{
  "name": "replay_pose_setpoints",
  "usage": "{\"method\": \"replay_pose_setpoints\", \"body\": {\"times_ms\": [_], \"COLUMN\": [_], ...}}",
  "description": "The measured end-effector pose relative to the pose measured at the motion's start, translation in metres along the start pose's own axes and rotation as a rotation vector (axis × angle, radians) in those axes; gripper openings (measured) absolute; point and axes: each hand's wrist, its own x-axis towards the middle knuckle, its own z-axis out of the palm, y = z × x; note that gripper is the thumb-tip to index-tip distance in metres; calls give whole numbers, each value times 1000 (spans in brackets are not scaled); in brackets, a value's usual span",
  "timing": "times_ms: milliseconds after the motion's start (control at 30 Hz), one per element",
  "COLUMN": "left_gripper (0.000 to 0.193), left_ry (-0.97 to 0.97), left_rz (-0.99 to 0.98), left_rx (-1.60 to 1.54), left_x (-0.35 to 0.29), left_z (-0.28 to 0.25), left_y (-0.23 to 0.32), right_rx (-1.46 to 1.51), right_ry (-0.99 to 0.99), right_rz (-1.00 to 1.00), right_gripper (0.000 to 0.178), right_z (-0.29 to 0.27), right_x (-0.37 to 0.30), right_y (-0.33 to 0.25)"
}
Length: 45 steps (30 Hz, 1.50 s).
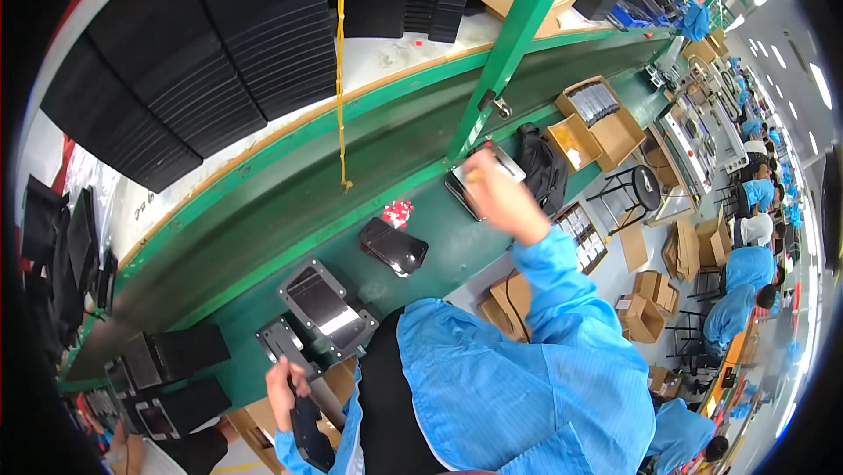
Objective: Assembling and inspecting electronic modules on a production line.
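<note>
Green workbench (457,251) holds work seemingly partway: glossy panel (322,298) inside fixture (368,324), smartphone (395,247) outside, left hand (284,389) grasping a black slab (313,440), right hand's (499,198) grip unclear.

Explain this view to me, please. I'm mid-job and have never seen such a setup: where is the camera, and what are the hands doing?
There is no machine here, just a person's bare hands. The one picture comes from a fisheye camera on their head, looking down, so straight edges bend. On the green bench lie a glossy black phone-like device, red-and-white bits and a dark plate fixture with a shiny panel. The left hand, low in the picture, appears to hold a black slab. The right hand is blurred, over a dark-edged tray-like item; its grip is unclear.
</note>
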Motion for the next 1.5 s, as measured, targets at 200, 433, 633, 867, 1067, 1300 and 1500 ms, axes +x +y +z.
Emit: {"method": "replay_pose_setpoints", "body": {"times_ms": [200,433,633,867,1067,1300,1500], "left_gripper": [31,26,26,21,24,39,41], "left_ry": [-156,-399,-597,-385,-369,-167,37], "left_rz": [-372,-233,-90,-184,143,819,1021], "left_rx": [239,-62,-394,-837,-603,-1073,-810], "left_x": [-20,14,3,-40,11,33,54], "left_z": [-142,-146,-144,-161,-82,58,82], "left_y": [-209,-212,-223,-196,-1,100,114], "right_rx": [-411,-409,-313,-205,-409,828,1129], "right_ry": [353,276,418,499,614,-701,-1359], "right_rz": [-210,-280,-365,-251,-282,-16,198], "right_gripper": [15,21,23,22,14,20,35], "right_z": [-89,-80,-58,-49,-31,82,155], "right_x": [72,131,122,121,106,-17,-100], "right_y": [111,108,103,124,84,-68,-154]}}
